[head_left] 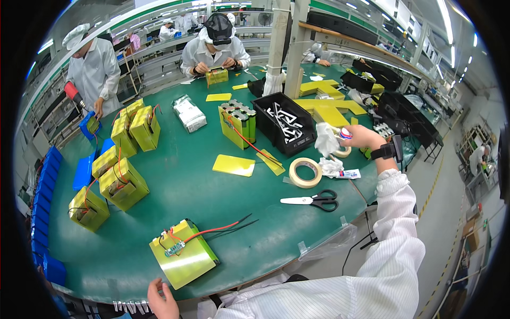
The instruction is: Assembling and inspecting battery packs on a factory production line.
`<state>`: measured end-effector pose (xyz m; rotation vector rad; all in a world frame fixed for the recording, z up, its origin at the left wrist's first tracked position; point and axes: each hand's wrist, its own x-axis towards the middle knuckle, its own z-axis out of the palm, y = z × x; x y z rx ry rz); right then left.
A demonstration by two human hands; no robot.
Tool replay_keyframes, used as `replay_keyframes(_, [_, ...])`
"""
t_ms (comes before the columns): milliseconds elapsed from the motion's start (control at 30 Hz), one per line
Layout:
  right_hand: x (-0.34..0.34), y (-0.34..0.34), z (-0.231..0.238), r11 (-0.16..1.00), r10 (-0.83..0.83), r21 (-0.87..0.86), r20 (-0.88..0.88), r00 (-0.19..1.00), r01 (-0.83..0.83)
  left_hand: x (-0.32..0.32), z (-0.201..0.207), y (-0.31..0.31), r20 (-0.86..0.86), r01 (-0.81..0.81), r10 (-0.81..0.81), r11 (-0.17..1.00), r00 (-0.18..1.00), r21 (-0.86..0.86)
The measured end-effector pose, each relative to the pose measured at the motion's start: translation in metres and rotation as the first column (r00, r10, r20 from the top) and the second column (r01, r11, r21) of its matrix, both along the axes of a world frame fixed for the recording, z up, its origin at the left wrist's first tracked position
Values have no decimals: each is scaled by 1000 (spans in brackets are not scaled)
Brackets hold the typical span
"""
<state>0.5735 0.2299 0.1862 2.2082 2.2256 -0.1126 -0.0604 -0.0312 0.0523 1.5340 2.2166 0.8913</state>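
Note:
My right hand reaches to the right side of the bench, its fingers closed on a small white tube with blue and red on it. Crumpled white tissue is right beside those fingers. At the front edge, my left hand has its fingers apart and holds nothing. Just beyond it lies a battery pack with yellow-green boards. On that pack are a small green circuit board and red and black wires that stretch to the right.
Scissors, a masking tape roll and another tube lie right of centre. Behind them stand a black bin of white strips and another pack. Several yellow packs stand left. Two co-workers work across the bench.

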Motion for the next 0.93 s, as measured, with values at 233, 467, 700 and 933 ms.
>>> replay_keyframes(233, [-3,-7,4,997,-10,-72,62,998,14,29,29,-6,232,-14,-27,985,972,173])
replay_keyframes(467, [-18,-34,8,993,108,-28,-246,963,-118,104,60,34,424,466,-523,852,740,237])
replay_keyframes(700, [-100,-80,6,781,522,-45,-501,690,-623,192,49,79,632,705,-664,664,401,250])
replay_keyframes(933, [-176,-100,-7,513,516,-254,-672,531,-820,212,2,110,672,696,-671,644,313,319])
